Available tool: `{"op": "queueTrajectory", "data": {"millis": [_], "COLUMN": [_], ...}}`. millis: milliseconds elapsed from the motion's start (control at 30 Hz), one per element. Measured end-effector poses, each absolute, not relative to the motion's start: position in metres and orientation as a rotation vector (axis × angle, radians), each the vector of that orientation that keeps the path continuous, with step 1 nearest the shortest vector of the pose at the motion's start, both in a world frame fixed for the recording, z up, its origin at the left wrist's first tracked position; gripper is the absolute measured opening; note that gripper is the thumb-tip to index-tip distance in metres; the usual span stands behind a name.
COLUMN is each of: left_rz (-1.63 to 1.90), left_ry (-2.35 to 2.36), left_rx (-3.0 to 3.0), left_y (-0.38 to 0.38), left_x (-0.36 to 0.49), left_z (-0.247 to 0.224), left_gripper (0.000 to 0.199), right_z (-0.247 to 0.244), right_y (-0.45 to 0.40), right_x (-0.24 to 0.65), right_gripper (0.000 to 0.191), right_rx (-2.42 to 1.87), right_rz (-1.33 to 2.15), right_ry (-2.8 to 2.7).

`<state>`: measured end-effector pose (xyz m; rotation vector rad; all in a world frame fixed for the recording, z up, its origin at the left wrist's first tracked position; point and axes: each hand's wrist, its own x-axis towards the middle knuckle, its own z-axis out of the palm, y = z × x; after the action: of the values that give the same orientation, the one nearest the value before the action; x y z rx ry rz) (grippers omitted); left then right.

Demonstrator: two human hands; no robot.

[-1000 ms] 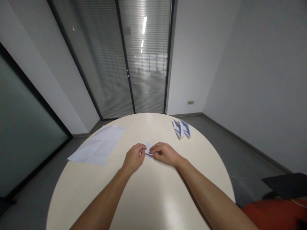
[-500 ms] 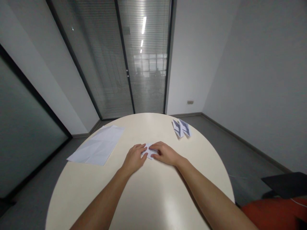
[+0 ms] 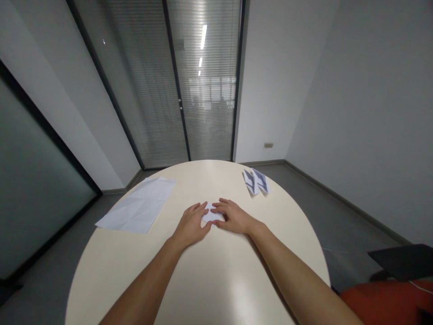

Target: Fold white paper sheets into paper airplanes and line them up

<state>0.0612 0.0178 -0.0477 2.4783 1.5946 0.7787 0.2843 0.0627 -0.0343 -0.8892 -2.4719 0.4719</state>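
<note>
A small folded white paper (image 3: 210,215) lies on the cream round table (image 3: 203,280), between my two hands. My left hand (image 3: 192,225) rests at its left side, fingers apart and thumb at the near edge. On the right side, my right hand (image 3: 233,216) touches the same paper, with its fingers spread and its thumb close to my left thumb. Both hands rest on the paper, and neither is closed round it. Part of the paper is hidden under the fingers.
A large creased white sheet (image 3: 142,205) lies at the table's left. Folded paper with dark print (image 3: 256,182) stands at the back right. A red chair (image 3: 385,300) with a black object (image 3: 402,262) is beyond the right edge.
My left thumb has moved down and right to the paper's near edge, closer to my right thumb. The fingers of my right hand have spread a little more.
</note>
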Motion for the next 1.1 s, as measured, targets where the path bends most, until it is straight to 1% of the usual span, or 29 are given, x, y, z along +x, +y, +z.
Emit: {"op": "queueTrajectory", "data": {"millis": [133, 367, 533, 633, 767, 933, 1100], "left_rz": [0.765, 0.773, 0.739, 0.706, 0.677, 0.623, 0.713], "left_ry": [1.55, 1.551, 1.578, 1.564, 1.514, 1.52, 1.555], "left_rx": [2.479, 2.489, 2.5, 2.507, 2.539, 2.56, 2.484], "left_y": [0.017, 0.018, 0.021, 0.02, 0.019, 0.019, 0.019], "left_x": [0.06, 0.062, 0.062, 0.059, 0.054, 0.049, 0.053], "left_z": [-0.049, -0.052, -0.046, -0.039, -0.033, -0.037, -0.044], "left_gripper": [0.051, 0.038, 0.034, 0.029, 0.026, 0.03, 0.043], "right_z": [-0.033, -0.033, -0.027, -0.025, -0.029, -0.032, -0.026], "right_y": [0.064, 0.06, 0.059, 0.06, 0.062, 0.062, 0.06], "right_x": [0.283, 0.284, 0.284, 0.285, 0.285, 0.285, 0.284], "right_gripper": [0.046, 0.056, 0.045, 0.038, 0.036, 0.039, 0.047], "right_rx": [-0.796, -0.865, -0.756, -0.78, -0.83, -0.826, -0.772], "right_rz": [0.463, 0.484, 0.439, 0.405, 0.41, 0.438, 0.43], "right_ry": [-2.468, -2.483, -2.522, -2.541, -2.519, -2.473, -2.477]}}
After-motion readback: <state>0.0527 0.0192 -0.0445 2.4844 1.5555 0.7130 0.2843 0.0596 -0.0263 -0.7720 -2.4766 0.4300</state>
